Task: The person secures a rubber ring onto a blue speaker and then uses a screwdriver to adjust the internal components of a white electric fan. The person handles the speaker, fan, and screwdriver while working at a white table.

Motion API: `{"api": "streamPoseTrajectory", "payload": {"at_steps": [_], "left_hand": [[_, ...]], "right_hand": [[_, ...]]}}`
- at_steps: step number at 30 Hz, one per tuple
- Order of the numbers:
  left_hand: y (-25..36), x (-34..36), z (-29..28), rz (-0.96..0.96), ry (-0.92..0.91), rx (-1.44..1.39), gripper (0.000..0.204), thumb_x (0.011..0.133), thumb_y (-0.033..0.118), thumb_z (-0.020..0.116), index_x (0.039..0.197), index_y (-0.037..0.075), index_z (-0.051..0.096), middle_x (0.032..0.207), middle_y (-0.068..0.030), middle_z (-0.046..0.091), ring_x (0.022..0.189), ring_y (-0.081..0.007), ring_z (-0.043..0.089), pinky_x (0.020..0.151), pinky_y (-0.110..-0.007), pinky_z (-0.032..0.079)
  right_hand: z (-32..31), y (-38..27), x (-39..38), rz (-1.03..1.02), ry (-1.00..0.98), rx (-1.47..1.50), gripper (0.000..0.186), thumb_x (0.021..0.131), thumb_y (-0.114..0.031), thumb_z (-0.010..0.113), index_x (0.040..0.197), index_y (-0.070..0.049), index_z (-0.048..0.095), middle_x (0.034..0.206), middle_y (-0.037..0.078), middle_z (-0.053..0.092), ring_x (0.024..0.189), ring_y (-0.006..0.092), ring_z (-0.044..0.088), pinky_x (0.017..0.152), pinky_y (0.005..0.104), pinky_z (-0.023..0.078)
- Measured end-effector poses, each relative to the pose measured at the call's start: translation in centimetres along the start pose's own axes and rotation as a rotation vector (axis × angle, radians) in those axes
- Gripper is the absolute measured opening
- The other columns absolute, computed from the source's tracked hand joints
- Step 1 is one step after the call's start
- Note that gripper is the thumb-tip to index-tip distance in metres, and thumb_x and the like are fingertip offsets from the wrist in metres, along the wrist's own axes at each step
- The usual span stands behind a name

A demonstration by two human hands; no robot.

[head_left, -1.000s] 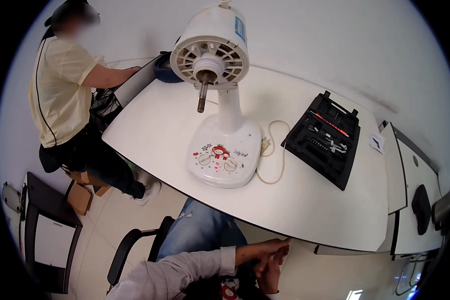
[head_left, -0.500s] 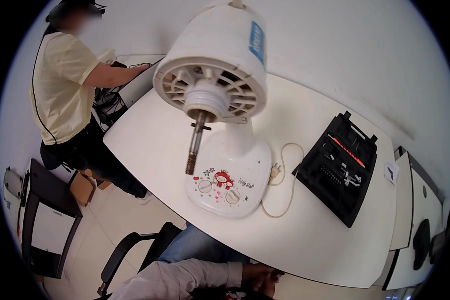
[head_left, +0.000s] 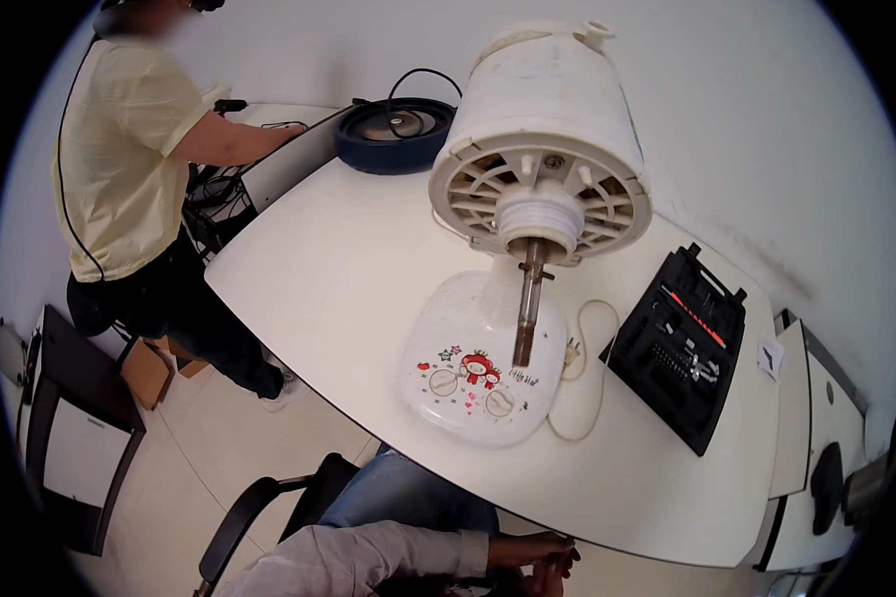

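The white fan, stripped of its blades and guard, stood near the middle of the white table, its motor housing tilted toward us with the bare metal shaft pointing down over the base. The base carried two dials and a small red cartoon print, and its pale cord looped on the tabletop just beside it on the right. Our hands sat low at the bottom edge, under the near rim of the table and well apart from the fan; a grey sleeve led to them. They lay close together, but we could not tell one from the other, nor whether the fingers were spread or closed on anything. To the right of the fan lay an open black tool case. At the far left end of the table a person in a pale yellow shirt reached toward a round dark blue appliance. A black chair stood beside our blue-jeaned knee.
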State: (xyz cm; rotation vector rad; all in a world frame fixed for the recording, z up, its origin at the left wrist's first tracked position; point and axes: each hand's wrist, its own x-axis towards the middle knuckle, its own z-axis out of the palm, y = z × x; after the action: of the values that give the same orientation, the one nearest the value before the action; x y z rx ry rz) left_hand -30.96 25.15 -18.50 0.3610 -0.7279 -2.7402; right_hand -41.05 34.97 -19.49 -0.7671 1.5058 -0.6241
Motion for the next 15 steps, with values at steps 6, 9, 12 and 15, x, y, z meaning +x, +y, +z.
{"api": "streamPoseTrajectory", "payload": {"at_steps": [6,9,12,15], "left_hand": [[0.1,0.3,-0.1,-0.198,0.173,-0.157,0.061,0.085,0.066,0.049,0.057,0.012,0.044,0.055,0.0001,0.041,0.065,-0.0179,0.052,0.060,-0.031,0.045],[-1.2,-0.1,-1.3,-0.021,0.131,-0.089,0.057,0.091,0.059,0.044,0.072,0.006,0.055,0.061,-0.0059,0.056,0.070,-0.0240,0.064,0.064,-0.035,0.051],[1.9,-2.6,1.0,0.056,0.094,0.268,0.034,0.095,0.034,0.043,0.092,0.005,0.060,0.084,-0.0083,0.065,0.084,-0.0226,0.063,0.074,-0.033,0.049],[4.5,-4.7,4.5,0.108,0.376,0.944,0.026,0.096,0.024,0.045,0.098,0.004,0.060,0.085,-0.0082,0.069,0.084,-0.0256,0.063,0.071,-0.034,0.050]], "right_hand": [[2.5,-4.7,-3.7,-0.091,-0.115,0.131,0.033,0.101,-0.024,0.037,0.131,-0.012,0.043,0.080,-0.001,0.040,0.067,0.0109,0.045,0.063,0.0251,0.041],[2.7,-7.3,-6.6,-0.150,-0.162,0.357,0.031,0.101,-0.023,0.036,0.129,-0.010,0.046,0.070,-0.003,0.042,0.058,0.0075,0.046,0.059,0.0228,0.041],[2.7,-7.1,-9.1,-0.226,-0.206,0.890,0.031,0.102,-0.022,0.036,0.126,-0.009,0.048,0.059,-0.005,0.045,0.050,0.0041,0.046,0.055,0.0204,0.040],[2.4,-5.2,-9.2,-0.282,-0.385,1.777,0.034,0.101,-0.034,0.036,0.106,-0.006,0.054,0.065,-0.001,0.052,0.058,0.0125,0.055,0.053,0.0243,0.044]]}}
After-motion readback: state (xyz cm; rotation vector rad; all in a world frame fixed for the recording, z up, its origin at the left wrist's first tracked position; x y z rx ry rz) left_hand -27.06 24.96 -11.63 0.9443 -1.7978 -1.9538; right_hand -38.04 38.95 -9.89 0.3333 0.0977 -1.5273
